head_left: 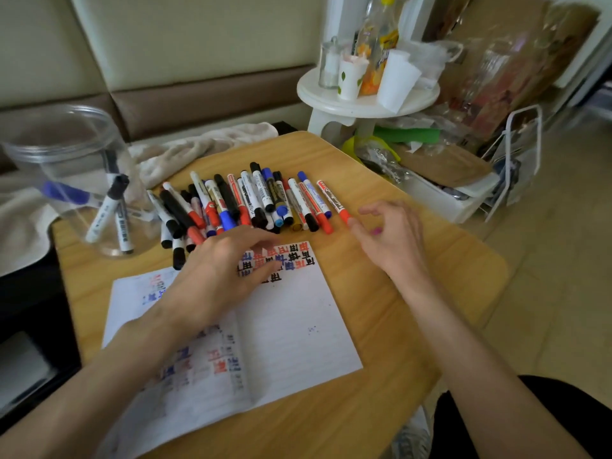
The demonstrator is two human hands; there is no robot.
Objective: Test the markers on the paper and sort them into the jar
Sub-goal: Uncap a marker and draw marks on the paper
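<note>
Progress: early to middle, by my estimate. The clear jar [66,180] stands at the table's [430,293] far left corner and holds only a few markers [112,213]: two white barrels with black caps leaning inside, plus something blue lower down. The main pile of markers [245,203], with red, blue and black caps, lies in a loose row just beyond the paper [291,326], so most are not yet sorted.

Testing is clearly under way. The top of the sheet carries rows of blocky characters in red, blue and black, and fainter marks show on the left page.

Hands: the left hand [218,266] rests on the paper over the written rows, fingers relaxed, nothing in it. The right hand [394,240] hovers, motion-blurred, fingers loosely spread and empty, just beside the cap end of the rightmost red marker [332,202]. I judge that one the likely next pick.

Writing: the red marker's barrel print seems to read "Whiteboard". Other labels are too small to read.
</note>
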